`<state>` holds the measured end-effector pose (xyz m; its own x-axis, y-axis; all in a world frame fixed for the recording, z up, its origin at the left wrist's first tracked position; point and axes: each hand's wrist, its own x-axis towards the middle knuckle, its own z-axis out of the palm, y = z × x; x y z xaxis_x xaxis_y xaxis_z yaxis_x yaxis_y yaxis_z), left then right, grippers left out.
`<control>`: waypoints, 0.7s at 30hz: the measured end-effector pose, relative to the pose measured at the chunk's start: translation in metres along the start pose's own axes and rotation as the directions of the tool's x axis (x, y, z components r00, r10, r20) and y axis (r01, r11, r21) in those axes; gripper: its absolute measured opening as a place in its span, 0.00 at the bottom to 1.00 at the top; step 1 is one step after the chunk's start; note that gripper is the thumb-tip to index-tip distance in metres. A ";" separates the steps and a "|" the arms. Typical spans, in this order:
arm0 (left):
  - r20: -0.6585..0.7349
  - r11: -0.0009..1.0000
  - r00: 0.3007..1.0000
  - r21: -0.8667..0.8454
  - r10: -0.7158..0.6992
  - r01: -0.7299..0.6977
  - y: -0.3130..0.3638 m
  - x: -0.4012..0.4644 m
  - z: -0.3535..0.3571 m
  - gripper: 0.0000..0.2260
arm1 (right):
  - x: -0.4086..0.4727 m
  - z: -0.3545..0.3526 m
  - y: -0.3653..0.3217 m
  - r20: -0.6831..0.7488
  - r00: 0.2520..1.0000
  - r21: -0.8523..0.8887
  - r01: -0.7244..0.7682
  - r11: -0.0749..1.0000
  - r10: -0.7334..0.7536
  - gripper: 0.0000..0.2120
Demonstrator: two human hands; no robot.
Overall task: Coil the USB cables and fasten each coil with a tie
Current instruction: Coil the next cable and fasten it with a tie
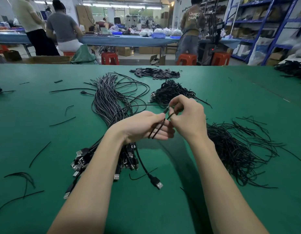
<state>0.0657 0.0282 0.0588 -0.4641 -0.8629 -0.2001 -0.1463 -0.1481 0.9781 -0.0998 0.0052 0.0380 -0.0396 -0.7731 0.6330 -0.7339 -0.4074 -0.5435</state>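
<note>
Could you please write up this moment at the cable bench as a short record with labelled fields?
surface: green table
left hand: palm up, holds loops of a black cable
right hand: pinches the same cable near its end
uncoiled cables: long bundle, USB plugs nearest the person
loose ties: heap on the right
tied coils: pile beyond the hands
stage: coil being formed, no tie on it yet

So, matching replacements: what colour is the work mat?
Green, plain; the mat shows best in the head view.
</note>
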 end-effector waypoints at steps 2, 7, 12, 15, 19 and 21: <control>-0.059 0.999 0.998 0.026 0.033 -0.031 0.001 0.001 -0.002 0.18 | -0.001 0.002 -0.006 -0.049 0.999 -0.021 -0.013 1.000 0.012 0.04; -0.225 0.931 0.953 0.345 0.201 -0.115 -0.002 0.005 -0.010 0.20 | 0.002 -0.003 -0.017 0.071 0.985 -0.041 -0.155 0.987 0.158 0.08; -0.420 0.931 0.834 0.227 0.358 -0.286 -0.011 0.015 -0.003 0.18 | 0.009 -0.023 -0.032 0.632 0.767 0.265 -0.343 0.901 0.106 0.11; -0.439 0.874 0.857 -0.261 0.271 -0.410 -0.005 0.019 0.007 0.20 | 0.005 -0.028 -0.032 0.835 0.549 0.387 -0.525 0.758 -0.046 0.10; -0.321 0.611 0.904 -0.667 0.281 -0.427 0.004 0.010 0.006 0.23 | -0.003 -0.024 -0.021 0.896 0.397 0.374 -0.427 0.823 -0.200 0.08; -0.246 0.578 0.911 -0.711 0.331 -0.401 0.009 0.003 0.002 0.24 | -0.002 -0.017 -0.016 0.899 0.420 0.251 -0.270 0.930 -0.121 0.09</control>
<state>0.0612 0.0253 0.0667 -0.2567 -0.9539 0.1553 0.7227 -0.0828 0.6862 -0.0997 0.0213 0.0546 0.6819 -0.7128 -0.1641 -0.5014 -0.2921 -0.8144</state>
